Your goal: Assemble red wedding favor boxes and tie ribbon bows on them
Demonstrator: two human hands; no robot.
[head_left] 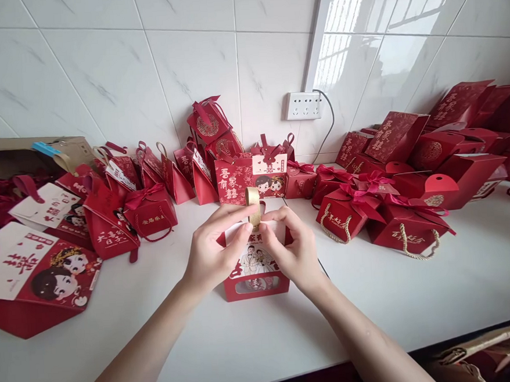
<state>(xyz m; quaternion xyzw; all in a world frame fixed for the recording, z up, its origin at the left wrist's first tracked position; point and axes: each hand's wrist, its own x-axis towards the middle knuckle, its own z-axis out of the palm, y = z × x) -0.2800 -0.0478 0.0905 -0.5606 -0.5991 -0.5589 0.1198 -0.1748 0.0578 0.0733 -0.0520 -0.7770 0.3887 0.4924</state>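
Observation:
A small red and white gift box (257,287) with a drawn couple and a clear window stands upright on the white counter in front of me. From its top rises a loop of gold ribbon (252,198). My left hand (215,251) pinches the ribbon's base between thumb and fingers. Opposite it, my right hand (292,246) is closed with thumb and index finger at the same spot. The fingers cover the box's upper edge, so how the ribbon is fastened is hidden.
Folded red gift boxes (46,269) with ribbon handles crowd the left, beside an open cardboard carton (71,147). More red boxes (408,227) with bows and rope handles are piled on the right. A power strip (303,106) hangs on the tiled wall, its cable trailing down.

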